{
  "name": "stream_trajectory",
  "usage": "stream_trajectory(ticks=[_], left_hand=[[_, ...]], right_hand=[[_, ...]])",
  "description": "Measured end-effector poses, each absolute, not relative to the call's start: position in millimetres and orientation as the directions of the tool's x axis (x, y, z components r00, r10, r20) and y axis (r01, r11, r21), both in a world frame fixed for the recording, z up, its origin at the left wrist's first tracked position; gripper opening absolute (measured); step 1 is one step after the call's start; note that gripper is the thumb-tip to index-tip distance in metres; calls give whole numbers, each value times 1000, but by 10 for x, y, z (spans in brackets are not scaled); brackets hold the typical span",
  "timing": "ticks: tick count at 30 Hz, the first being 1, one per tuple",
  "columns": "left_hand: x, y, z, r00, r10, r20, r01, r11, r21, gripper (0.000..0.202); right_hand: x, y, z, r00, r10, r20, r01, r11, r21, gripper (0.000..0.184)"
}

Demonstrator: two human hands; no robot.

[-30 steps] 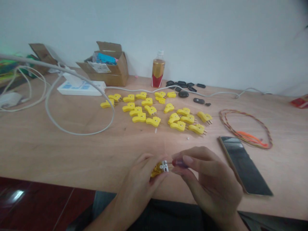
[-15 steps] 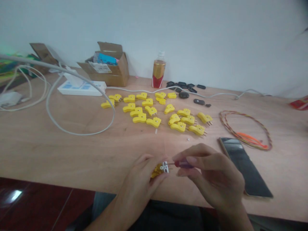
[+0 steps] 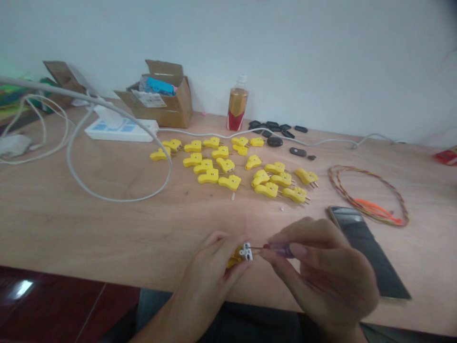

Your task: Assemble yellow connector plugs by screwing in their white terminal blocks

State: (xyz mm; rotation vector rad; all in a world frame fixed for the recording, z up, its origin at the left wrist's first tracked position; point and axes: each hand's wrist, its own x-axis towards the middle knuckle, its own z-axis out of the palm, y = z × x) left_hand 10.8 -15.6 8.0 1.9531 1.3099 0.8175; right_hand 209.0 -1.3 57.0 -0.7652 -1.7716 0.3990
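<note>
My left hand grips a yellow thermocouple plug low on the wooden table, with its white terminal block showing at the end. My right hand pinches a small screwdriver with a purple handle and red end. Its thin shaft reaches the white block. My fingers hide most of the plug. Several more yellow plugs with brass pins lie in loose rows farther up the table, out of reach of my fingertips.
A phone and a coil of twisted wire lie on the right. At the back are a power strip, a white cable, a cardboard box, a bottle and small black parts.
My right hand and the screwdriver have shifted slightly right, with the shaft still at the white block. The left hand stays nearly in place, and the whole view has drifted slightly.
</note>
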Motion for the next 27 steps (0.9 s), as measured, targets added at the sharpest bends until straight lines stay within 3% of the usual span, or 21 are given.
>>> stream_trajectory(ticks=[3,6,11,15,18,22,27], left_hand=[[112,-165,62,303,941,153,534,-301,790,38],[114,-161,67,315,935,164,511,-313,800,35],[105,-156,81,332,925,183,510,-339,790,30],[109,-166,84,314,934,169,513,-317,797,34],[114,-165,75,312,934,172,504,-316,804,33],[110,-161,58,310,934,176,522,-322,790,31],[107,-155,77,316,929,191,525,-340,781,45]], right_hand=[[2132,-35,599,-241,664,708,370,737,-565,35],[2164,-74,602,-334,707,623,349,707,-615,35],[2163,-81,600,-229,694,682,350,713,-608,39],[2185,-119,613,-294,721,627,374,691,-619,25],[2188,-136,602,-309,744,592,310,667,-677,31],[2204,-92,571,-206,719,663,369,685,-628,36],[2227,-73,583,-275,740,614,293,673,-679,34]])
